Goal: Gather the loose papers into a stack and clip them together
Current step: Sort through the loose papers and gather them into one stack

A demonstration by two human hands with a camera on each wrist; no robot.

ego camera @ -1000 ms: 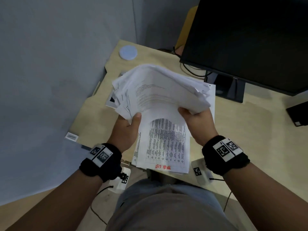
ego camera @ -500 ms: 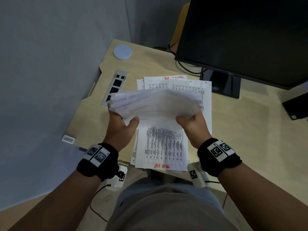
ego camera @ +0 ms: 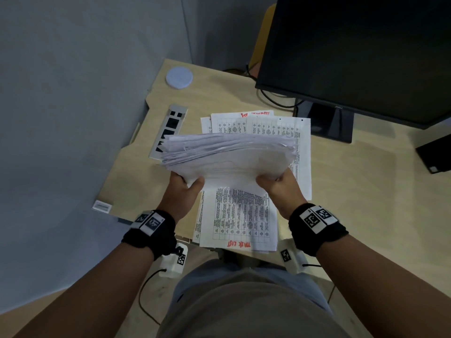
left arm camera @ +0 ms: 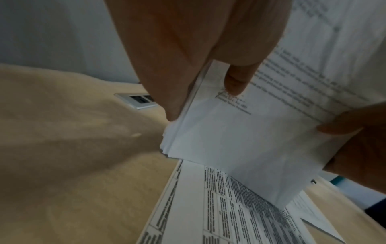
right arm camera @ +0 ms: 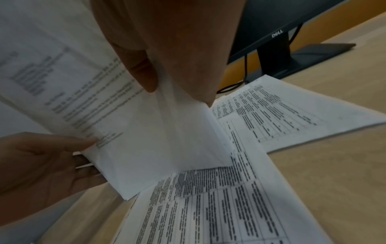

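I hold a thick stack of white papers (ego camera: 229, 154) upright on edge above the desk, its lower edge close to the sheets below. My left hand (ego camera: 186, 184) grips the stack's left side, thumb in front, fingers behind. My right hand (ego camera: 275, 182) grips the right side the same way. In the left wrist view the stack (left arm camera: 240, 135) shows printed text. The right wrist view shows the stack (right arm camera: 150, 140) from the other side. Loose printed sheets (ego camera: 241, 215) with tables lie flat on the desk (ego camera: 353, 191) under the stack, more of them (ego camera: 268, 123) behind it. No clip is visible.
A black monitor (ego camera: 353, 52) on its stand (ego camera: 324, 123) rises at the back right. A grey strip with black squares (ego camera: 170, 125) lies left of the papers, a round white disc (ego camera: 179, 77) at the back corner. A grey partition wall is on the left.
The stack has tipped from fanned and facing me to upright on edge and lowered toward the desk. The sheets behind it have come into sight.
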